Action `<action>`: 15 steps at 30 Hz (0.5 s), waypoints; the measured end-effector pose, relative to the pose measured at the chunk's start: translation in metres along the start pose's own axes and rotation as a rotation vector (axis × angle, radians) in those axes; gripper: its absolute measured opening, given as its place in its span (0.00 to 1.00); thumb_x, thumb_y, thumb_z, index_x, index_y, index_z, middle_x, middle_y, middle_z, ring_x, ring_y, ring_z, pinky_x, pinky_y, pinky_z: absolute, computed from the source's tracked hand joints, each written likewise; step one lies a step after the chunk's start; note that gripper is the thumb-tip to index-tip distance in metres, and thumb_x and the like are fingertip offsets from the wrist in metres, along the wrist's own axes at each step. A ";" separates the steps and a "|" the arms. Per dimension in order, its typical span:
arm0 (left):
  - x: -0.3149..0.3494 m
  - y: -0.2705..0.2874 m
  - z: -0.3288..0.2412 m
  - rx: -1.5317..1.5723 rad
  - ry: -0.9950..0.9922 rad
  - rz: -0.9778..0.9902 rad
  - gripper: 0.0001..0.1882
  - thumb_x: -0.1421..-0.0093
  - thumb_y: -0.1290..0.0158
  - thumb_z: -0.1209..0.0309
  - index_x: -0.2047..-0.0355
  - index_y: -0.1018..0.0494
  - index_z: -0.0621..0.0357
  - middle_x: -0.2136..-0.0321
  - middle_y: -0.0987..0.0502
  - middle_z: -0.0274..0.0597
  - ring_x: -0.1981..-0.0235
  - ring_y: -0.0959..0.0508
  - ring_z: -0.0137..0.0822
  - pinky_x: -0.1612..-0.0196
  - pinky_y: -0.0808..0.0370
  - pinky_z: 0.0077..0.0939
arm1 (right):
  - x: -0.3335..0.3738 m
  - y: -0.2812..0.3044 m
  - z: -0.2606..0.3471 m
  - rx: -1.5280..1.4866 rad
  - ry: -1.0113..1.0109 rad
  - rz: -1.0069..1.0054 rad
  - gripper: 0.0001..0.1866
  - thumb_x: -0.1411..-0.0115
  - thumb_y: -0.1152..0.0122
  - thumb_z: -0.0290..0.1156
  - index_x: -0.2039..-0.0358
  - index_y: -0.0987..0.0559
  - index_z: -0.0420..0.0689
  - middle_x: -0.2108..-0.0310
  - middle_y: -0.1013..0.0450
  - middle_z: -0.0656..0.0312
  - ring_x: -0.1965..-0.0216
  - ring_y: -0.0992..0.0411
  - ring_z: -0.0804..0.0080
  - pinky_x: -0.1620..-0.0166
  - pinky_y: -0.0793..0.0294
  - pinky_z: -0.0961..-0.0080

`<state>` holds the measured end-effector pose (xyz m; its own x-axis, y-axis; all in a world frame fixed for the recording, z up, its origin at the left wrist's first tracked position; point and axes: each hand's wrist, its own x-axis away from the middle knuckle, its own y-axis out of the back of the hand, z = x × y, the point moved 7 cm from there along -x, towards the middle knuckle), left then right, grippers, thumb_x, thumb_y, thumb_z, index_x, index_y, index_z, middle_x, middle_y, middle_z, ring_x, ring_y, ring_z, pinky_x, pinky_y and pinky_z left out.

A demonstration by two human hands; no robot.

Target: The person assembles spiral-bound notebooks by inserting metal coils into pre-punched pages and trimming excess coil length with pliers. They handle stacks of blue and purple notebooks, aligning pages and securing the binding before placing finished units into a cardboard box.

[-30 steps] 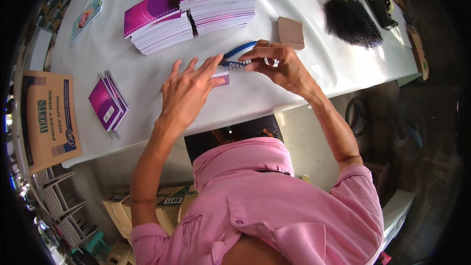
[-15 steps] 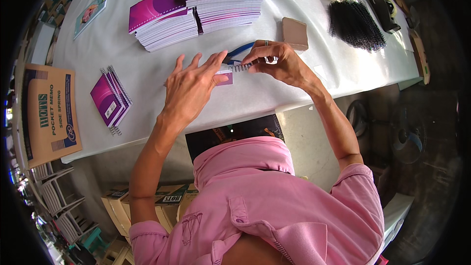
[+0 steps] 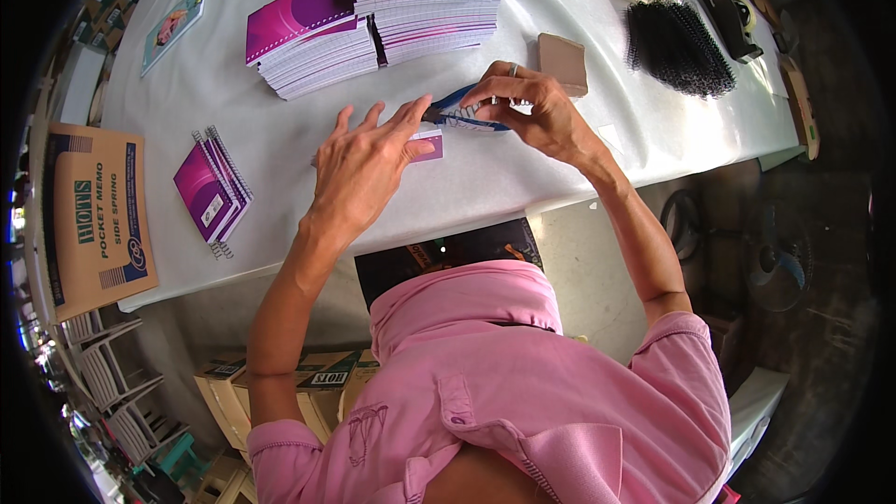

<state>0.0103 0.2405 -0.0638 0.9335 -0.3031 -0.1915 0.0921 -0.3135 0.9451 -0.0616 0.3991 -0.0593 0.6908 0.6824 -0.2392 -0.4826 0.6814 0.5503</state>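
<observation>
My left hand (image 3: 366, 157) lies over a small purple notepad (image 3: 427, 147), fingers stretched and spread, the thumb resting on its cover. Most of the pad is hidden beneath it. Just to the right, my right hand (image 3: 537, 110) pinches a spiral binding wire (image 3: 457, 116) between thumb and fingers. The wire's left end is close to the pad's top edge; I cannot tell whether it is threaded into the holes. Blue-handled pliers (image 3: 455, 95) lie right behind the wire, partly covered by my right hand.
Stacks of punched purple notepads (image 3: 429, 23) stand at the back. Wire-bound notepads (image 3: 213, 189) lie left, beside a cardboard box (image 3: 98, 215). A brown block (image 3: 562, 65), a heap of black spirals (image 3: 677, 47) and a tape dispenser (image 3: 731, 23) are at right.
My right hand has shifted slightly up and left, bringing the spiral wire up in front of the pliers. My left hand stays on the notepad.
</observation>
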 end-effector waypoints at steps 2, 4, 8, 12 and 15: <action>0.000 -0.001 0.001 0.003 0.002 -0.003 0.28 0.40 0.45 0.59 0.39 0.33 0.49 0.48 0.23 0.38 0.47 0.24 0.55 0.40 0.35 0.56 | 0.001 -0.004 -0.001 -0.041 0.012 0.027 0.10 0.43 0.37 0.24 0.60 0.17 0.44 0.66 0.24 0.59 0.63 0.25 0.65 0.57 0.24 0.68; 0.001 -0.001 0.002 0.004 0.000 -0.011 0.28 0.40 0.45 0.59 0.39 0.33 0.49 0.48 0.23 0.38 0.48 0.24 0.55 0.41 0.35 0.56 | 0.001 -0.004 -0.003 -0.120 0.011 0.063 0.10 0.44 0.37 0.24 0.60 0.17 0.44 0.67 0.24 0.59 0.63 0.25 0.64 0.57 0.25 0.68; 0.000 0.000 0.001 0.003 -0.001 -0.004 0.28 0.40 0.45 0.59 0.39 0.33 0.49 0.48 0.23 0.38 0.48 0.24 0.55 0.41 0.34 0.55 | 0.001 -0.007 -0.004 -0.173 0.016 0.096 0.09 0.42 0.38 0.24 0.60 0.18 0.41 0.66 0.24 0.59 0.63 0.26 0.64 0.57 0.26 0.68; 0.000 -0.001 0.003 0.013 -0.003 -0.018 0.29 0.41 0.44 0.59 0.39 0.33 0.49 0.48 0.23 0.39 0.48 0.24 0.55 0.41 0.34 0.55 | 0.003 -0.012 -0.004 -0.094 -0.053 0.203 0.11 0.40 0.39 0.27 0.58 0.20 0.38 0.66 0.25 0.57 0.65 0.27 0.67 0.60 0.27 0.70; -0.001 -0.001 0.002 0.022 -0.001 -0.035 0.29 0.41 0.44 0.59 0.39 0.33 0.46 0.49 0.23 0.38 0.48 0.24 0.54 0.44 0.30 0.54 | 0.006 -0.013 0.011 0.085 -0.019 0.149 0.10 0.40 0.40 0.27 0.59 0.25 0.37 0.67 0.25 0.53 0.66 0.26 0.61 0.62 0.27 0.65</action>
<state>0.0088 0.2393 -0.0648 0.9293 -0.2926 -0.2251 0.1173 -0.3441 0.9316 -0.0451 0.3913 -0.0595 0.6255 0.7684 -0.1351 -0.5337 0.5478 0.6443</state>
